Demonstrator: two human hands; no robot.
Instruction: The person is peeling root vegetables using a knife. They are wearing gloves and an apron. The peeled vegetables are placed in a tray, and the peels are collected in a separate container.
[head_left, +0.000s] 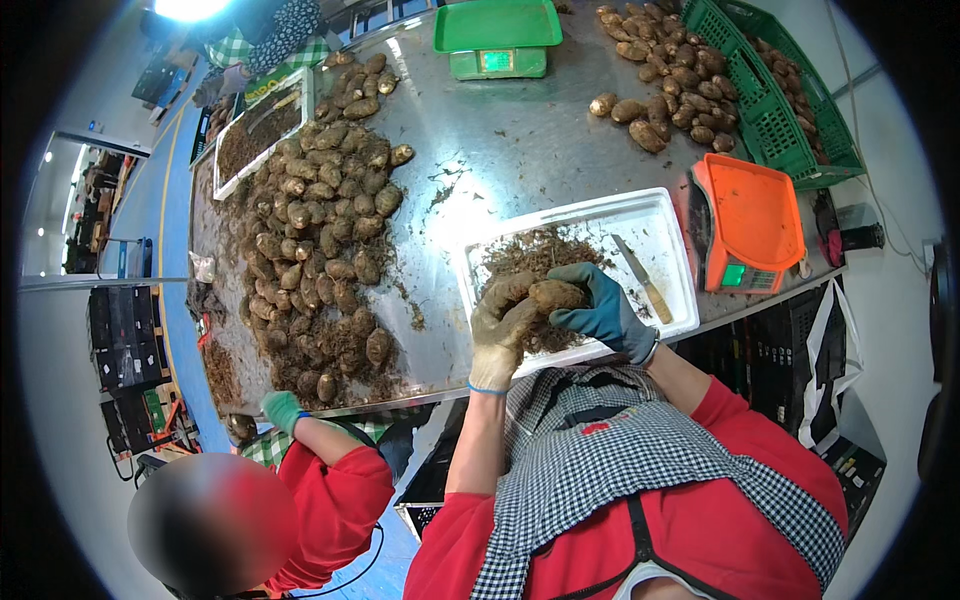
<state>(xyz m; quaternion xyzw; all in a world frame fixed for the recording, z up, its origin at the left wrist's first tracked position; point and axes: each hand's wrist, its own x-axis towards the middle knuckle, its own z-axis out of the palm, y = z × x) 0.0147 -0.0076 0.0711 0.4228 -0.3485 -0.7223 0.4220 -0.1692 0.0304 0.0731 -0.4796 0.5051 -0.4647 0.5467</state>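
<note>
A brown taro corm (556, 297) is held between my two gloved hands over a white foam tray (652, 214). My left hand (501, 322), in a soiled pale glove, grips the corm's left end. Around its right end close the fingers of my right hand (606, 309), in a blue-coated glove. Beneath my hands, root fibres and soil trimmings (544, 251) fill the tray's left part. A knife (643, 279) with a wooden handle lies in the right part of the tray, apart from my right hand.
Left of the tray spreads a large taro pile (322, 217) on the metal table (427, 300). An orange scale (754, 217) stands at right, a green scale (496, 41) at the far side. Beyond are more corms (682, 82) and green crates (772, 112). A co-worker's gloved hand (283, 411) is at lower left.
</note>
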